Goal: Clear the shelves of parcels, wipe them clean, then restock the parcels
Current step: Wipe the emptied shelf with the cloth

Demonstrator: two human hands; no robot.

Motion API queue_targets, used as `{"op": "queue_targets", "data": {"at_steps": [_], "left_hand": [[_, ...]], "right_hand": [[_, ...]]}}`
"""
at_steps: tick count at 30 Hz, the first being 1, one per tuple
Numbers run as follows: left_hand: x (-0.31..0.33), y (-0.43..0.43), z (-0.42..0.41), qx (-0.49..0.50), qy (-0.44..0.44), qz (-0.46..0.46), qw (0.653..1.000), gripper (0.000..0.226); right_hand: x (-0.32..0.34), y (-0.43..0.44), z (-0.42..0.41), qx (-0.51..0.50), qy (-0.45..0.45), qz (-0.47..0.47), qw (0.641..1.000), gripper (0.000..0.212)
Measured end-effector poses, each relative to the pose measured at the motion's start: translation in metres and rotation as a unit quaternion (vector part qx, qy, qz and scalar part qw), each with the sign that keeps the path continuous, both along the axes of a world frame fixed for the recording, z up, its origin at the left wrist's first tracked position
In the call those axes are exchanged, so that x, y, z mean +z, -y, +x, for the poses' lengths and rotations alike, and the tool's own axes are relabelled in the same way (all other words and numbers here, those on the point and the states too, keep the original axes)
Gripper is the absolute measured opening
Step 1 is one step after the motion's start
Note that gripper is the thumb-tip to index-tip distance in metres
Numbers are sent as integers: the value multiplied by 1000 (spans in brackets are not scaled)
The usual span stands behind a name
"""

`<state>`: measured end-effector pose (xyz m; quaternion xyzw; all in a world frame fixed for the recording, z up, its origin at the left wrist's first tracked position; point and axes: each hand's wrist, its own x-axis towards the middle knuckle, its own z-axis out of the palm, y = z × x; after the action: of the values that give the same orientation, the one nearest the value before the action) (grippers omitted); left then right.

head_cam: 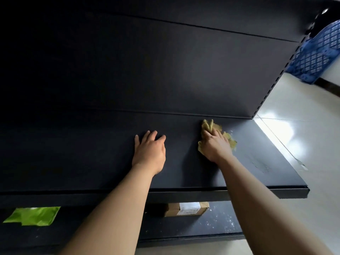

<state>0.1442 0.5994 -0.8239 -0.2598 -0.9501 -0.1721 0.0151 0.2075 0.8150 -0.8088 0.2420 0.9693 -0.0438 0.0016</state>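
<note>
- The left hand (150, 153) is bare, with a bare forearm running to 7 o'clock.
- The right hand (215, 146) is bare, with a bare forearm running to 5 o'clock.

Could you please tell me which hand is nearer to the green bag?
Left. The left hand rests flat on the upper shelf, above and right of the green bag; the right hand presses the cloth farther right.
</note>
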Motion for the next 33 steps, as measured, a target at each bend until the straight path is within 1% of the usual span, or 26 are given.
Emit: {"op": "queue_targets", "data": {"at_steps": [1,5,6,8,11,15,18,20,22,25,28,33], "left_hand": [[-1,0,1,-4,0,2,1000,44],[-1,0,0,-4,-5,8,1000,45],[-1,0,-1,-3,-9,10,1000,44],[0,0,0,-1,-15,13,1000,44],[1,-1,1,-4,-11,19,1000,44],[3,2,1,-4,-3,15,1000,44],[3,2,0,-3,-4,9,1000,45],[3,2,0,-2,-4,7,1000,45],[3,1,0,-1,-5,5,1000,45],[1,1,-2,-1,-12,-5,1000,45],[0,0,-2,0,-15,-8,1000,45],[0,-1,-2,1,-20,-3,1000,45]], "right_hand": [[-1,9,-8,16,1,2,1000,57],[1,46,-50,137,-10,-27,990,56],[4,50,-59,155,-5,-36,987,56],[6,47,-72,160,0,-43,986,54],[8,23,-77,115,-5,-40,993,52],[8,-14,-64,16,-4,-13,1000,51],[16,-44,-47,-54,41,24,997,57],[24,-60,-37,-98,90,28,991,65],[28,-68,-27,-140,117,18,983,71],[25,-60,-16,-198,101,-17,975,75],[20,-42,-8,-248,90,-32,964,77],[10,-17,6,-240,57,-48,968,73]]}}
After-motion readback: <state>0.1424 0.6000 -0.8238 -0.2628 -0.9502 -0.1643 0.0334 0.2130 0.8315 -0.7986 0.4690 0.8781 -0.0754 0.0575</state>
